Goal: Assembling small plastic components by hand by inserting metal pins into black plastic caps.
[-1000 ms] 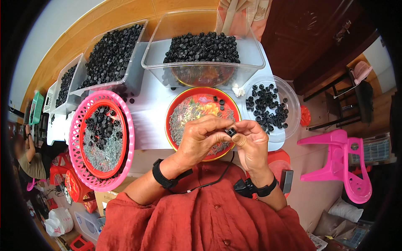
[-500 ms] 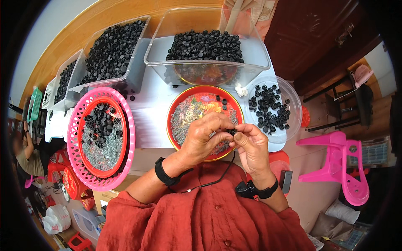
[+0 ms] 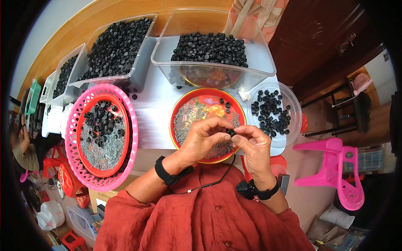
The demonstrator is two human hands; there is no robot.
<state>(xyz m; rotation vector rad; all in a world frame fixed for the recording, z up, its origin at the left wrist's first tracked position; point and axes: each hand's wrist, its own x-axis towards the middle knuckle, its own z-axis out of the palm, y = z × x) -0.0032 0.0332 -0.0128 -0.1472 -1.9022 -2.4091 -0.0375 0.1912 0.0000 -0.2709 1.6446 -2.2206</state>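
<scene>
Over a round red tray with a gold rim (image 3: 172, 121), both hands meet at a small black plastic cap (image 3: 230, 132). The fingertips of my left hand (image 3: 203, 140) pinch it from one side. My right hand (image 3: 254, 146) closes thumb and fingers on its other side; whether a screw sits in the cap is hidden. Loose grey metal screws (image 3: 184, 121) cover much of the tray's floor, and a few black caps (image 3: 227, 105) lie near its far right rim. Further right, a round clear tub (image 3: 296, 115) holds many more caps.
A pink basket (image 3: 72, 144) at left bears a red dish (image 3: 79, 146) of screws and caps. Clear bins (image 3: 213, 69) of caps line the table's (image 3: 155, 108) back. A pink stool (image 3: 320, 145) stands at right. Another person's arm (image 3: 26, 140) shows far left.
The whole view has shifted slightly. My fingers have turned a little around the black cap, and the left fingers now bend closer together on it.
</scene>
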